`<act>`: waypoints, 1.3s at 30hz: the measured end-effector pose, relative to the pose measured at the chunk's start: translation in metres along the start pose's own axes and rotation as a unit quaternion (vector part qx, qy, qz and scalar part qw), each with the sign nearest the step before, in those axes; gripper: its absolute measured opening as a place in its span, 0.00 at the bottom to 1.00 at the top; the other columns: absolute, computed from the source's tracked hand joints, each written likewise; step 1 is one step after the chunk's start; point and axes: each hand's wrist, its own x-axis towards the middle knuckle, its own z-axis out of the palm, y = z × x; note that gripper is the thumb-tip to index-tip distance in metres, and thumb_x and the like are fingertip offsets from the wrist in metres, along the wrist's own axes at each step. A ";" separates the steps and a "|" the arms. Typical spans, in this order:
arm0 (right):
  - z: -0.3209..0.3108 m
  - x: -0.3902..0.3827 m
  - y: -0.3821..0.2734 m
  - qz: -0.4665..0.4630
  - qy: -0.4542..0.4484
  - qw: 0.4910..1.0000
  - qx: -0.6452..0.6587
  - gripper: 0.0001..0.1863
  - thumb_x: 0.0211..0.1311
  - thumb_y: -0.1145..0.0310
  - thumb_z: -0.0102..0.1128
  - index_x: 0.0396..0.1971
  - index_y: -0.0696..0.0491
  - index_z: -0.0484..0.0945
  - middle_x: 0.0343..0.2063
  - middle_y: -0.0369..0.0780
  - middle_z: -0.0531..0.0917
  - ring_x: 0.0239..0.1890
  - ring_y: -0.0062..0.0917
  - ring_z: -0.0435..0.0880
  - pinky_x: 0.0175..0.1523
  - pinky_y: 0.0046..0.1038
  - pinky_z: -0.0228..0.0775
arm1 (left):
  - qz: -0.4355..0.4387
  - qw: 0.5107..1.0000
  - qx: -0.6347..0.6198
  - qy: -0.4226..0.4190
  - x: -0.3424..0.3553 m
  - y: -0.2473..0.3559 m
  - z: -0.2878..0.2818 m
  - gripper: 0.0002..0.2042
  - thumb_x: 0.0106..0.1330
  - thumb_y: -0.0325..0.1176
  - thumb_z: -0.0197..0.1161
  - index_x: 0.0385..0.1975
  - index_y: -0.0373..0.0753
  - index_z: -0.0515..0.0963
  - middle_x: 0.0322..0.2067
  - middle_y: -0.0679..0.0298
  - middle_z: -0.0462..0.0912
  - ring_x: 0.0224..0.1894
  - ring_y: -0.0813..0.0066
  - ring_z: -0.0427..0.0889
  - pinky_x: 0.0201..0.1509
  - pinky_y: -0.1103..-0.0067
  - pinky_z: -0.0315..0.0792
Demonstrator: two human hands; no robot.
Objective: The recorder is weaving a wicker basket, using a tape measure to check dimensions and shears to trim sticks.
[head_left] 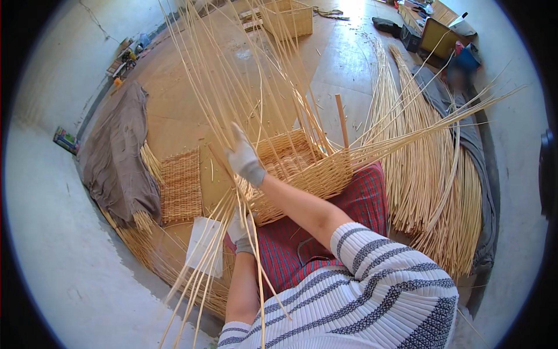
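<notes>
A half-woven wicker basket (302, 178) lies tilted across my lap, with long pale rods standing up from its far side and others fanning out at its left and right corners. My right hand (245, 160), in a pale glove, reaches across to the left corner. Its fingers stretch upward beside the upright rods (212, 119), and the hand looks open. Lower down, my left hand (239, 231), gloved too, is against the basket's near left corner. Loose rod ends (206, 267) cross in front of it and hide its fingers, so its grip is unclear.
A red plaid cloth (279, 256) covers my lap. Long bundles of rods (427, 192) lie at the right. On the left are a woven panel (181, 185), a white sheet (204, 244) and a brown cloth (116, 151) over more rods. Another basket (293, 20) stands far off.
</notes>
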 end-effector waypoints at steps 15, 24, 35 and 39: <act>-0.062 0.021 -0.067 0.080 -0.152 0.981 0.088 0.37 0.76 0.47 0.60 0.73 0.59 0.68 0.45 0.47 0.89 0.44 0.34 0.88 0.55 0.30 0.80 | 0.035 0.999 0.036 0.007 -0.002 0.026 -0.013 0.20 0.74 0.44 0.70 0.53 0.35 0.77 0.35 0.61 0.81 0.33 0.67 0.83 0.32 0.72 0.77; -0.184 -0.078 0.034 0.324 -0.134 0.680 0.644 0.09 0.82 0.68 0.55 0.48 0.55 0.82 0.40 0.38 0.86 0.44 0.30 0.89 0.46 0.34 0.85 | 0.051 0.998 -0.007 -0.030 0.005 0.016 -0.014 0.23 0.63 0.38 0.77 0.56 0.40 0.77 0.42 0.55 0.86 0.42 0.59 0.86 0.49 0.62 0.80; -0.204 -0.070 0.037 0.427 -0.048 0.882 0.195 0.17 0.76 0.75 0.60 0.61 0.51 0.79 0.49 0.40 0.88 0.50 0.26 0.89 0.50 0.29 0.85 | -0.063 0.907 -0.391 -0.140 0.044 0.095 0.021 0.13 0.78 0.30 0.58 0.56 0.40 0.65 0.46 0.52 0.78 0.23 0.64 0.87 0.18 0.71 0.80; -0.110 0.013 -0.002 -0.169 -0.214 0.952 -0.141 0.33 0.73 0.79 0.55 0.76 0.47 0.67 0.75 0.52 0.67 0.64 0.34 0.83 0.65 0.33 0.76 | -0.115 0.879 -0.456 -0.080 0.052 0.087 0.037 0.10 0.79 0.33 0.60 0.42 0.43 0.62 0.29 0.63 0.73 0.17 0.67 0.84 0.11 0.73 0.76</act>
